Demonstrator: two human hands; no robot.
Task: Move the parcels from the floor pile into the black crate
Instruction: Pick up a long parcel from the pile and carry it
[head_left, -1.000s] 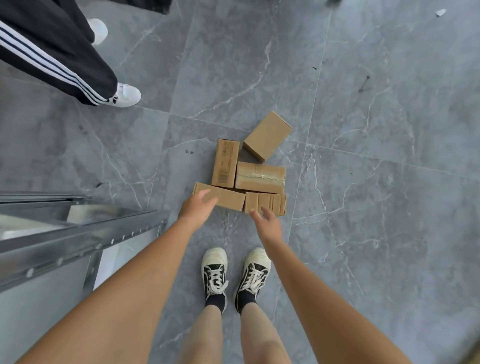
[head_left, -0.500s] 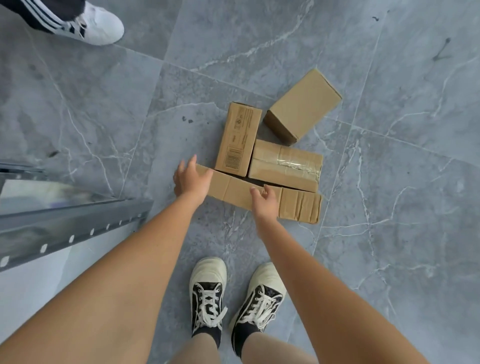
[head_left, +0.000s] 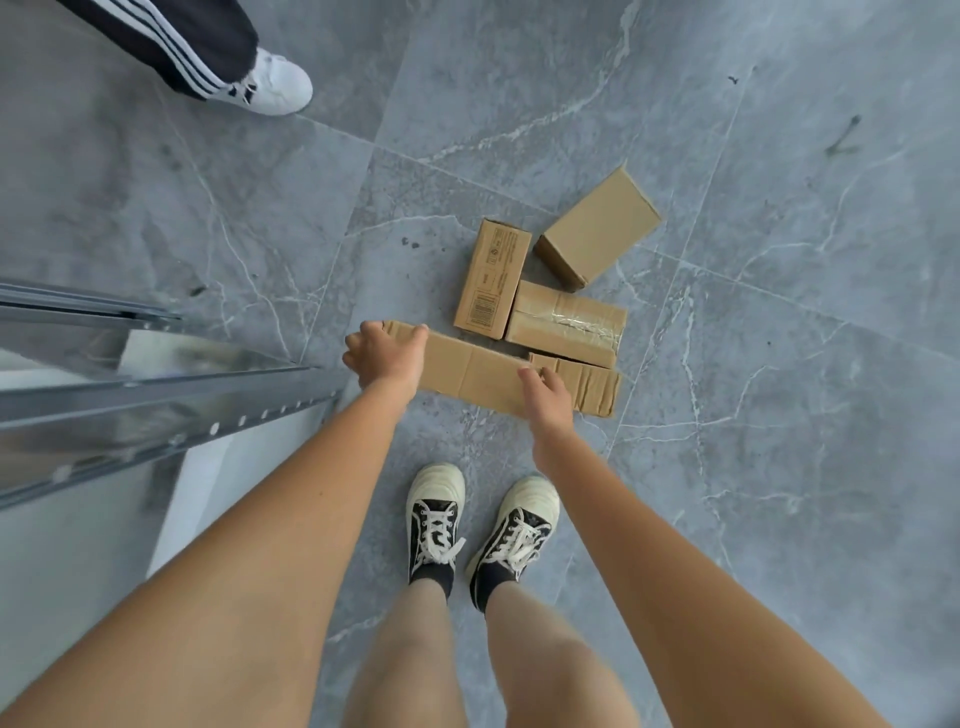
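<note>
Both hands on the nearest parcel, mid-frame on the floor.
Left hand (head_left: 387, 358) wraps the long flat parcel (head_left: 475, 375) at its left end, right hand (head_left: 545, 397) clasps the right end, w/ four more parcels (head_left: 566, 322) just behind. Looks light, stiff cardboard; grip by both ends. Crate not in view.

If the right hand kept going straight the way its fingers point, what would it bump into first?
The right hand already rests on the long flat parcel. Straight beyond its fingertips, the taped parcel probably comes first, though depth is hard to judge.
</note>
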